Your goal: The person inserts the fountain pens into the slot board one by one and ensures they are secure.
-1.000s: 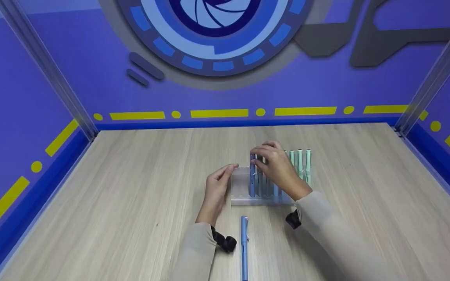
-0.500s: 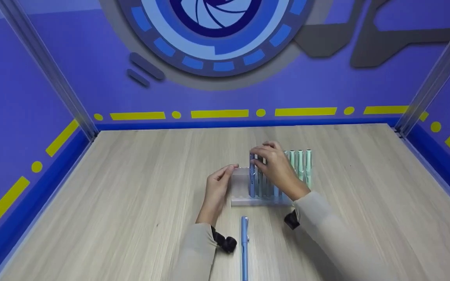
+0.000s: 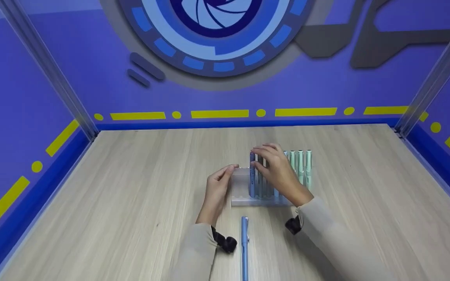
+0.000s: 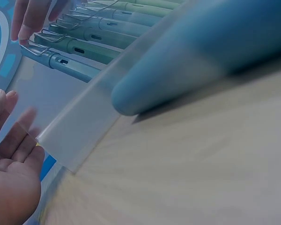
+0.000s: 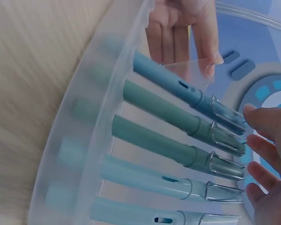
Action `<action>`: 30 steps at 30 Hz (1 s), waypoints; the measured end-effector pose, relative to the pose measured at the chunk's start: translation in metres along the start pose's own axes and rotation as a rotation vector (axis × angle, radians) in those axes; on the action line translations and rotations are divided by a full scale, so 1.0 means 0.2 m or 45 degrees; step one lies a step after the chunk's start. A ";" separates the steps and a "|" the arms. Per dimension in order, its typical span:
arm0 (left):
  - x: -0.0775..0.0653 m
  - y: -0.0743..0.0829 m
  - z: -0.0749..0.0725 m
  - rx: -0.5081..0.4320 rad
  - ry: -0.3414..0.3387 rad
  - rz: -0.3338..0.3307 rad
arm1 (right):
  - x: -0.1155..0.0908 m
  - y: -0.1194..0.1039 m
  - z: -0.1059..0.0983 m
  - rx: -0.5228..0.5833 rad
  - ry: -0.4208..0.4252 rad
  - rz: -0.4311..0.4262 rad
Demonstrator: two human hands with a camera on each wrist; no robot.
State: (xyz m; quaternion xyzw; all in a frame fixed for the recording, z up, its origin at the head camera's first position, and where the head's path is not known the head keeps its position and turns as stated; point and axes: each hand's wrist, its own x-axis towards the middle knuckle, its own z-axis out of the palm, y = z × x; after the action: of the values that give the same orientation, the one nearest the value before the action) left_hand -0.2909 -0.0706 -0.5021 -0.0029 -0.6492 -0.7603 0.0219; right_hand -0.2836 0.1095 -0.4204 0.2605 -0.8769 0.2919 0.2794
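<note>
A translucent plastic pen stand holds a row of capped pens with wire clips, in blue, dark green, light blue and pale green. My left hand pinches the stand's upper left corner between thumb and fingers; some of those fingers show through the panel in the left wrist view. At the row's left end stands a blue pen, upright in the stand. My right hand is at its cap end, fingers loosely bent, fingertips at or beside the cap. Several pens are partly hidden behind this hand in the head view.
Another blue pen lies on the wooden table in front of the stand, between the forearms. It looms large as a blue barrel in the left wrist view. A patterned blue wall rises behind the table.
My right hand has eased slightly right, its thumb drawing off the blue pen's cap. The left hand, stand and lying pen stay in place.
</note>
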 end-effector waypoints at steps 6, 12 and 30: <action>-0.05 0.09 0.01 0.010 -0.012 -0.005 | -0.05 -0.05 -0.02 0.067 0.005 0.031; -0.06 0.10 0.01 0.022 -0.015 -0.013 | -0.12 -0.09 -0.04 0.202 -0.039 0.101; -0.01 0.00 0.00 0.096 0.023 -0.001 | -0.32 -0.08 0.00 0.611 -0.629 0.341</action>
State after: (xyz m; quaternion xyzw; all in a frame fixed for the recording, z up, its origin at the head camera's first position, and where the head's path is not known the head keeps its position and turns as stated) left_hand -0.2887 -0.0713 -0.5018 0.0051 -0.6772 -0.7353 0.0273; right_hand -0.2292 0.1178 -0.4554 0.2641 -0.8508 0.4516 -0.0504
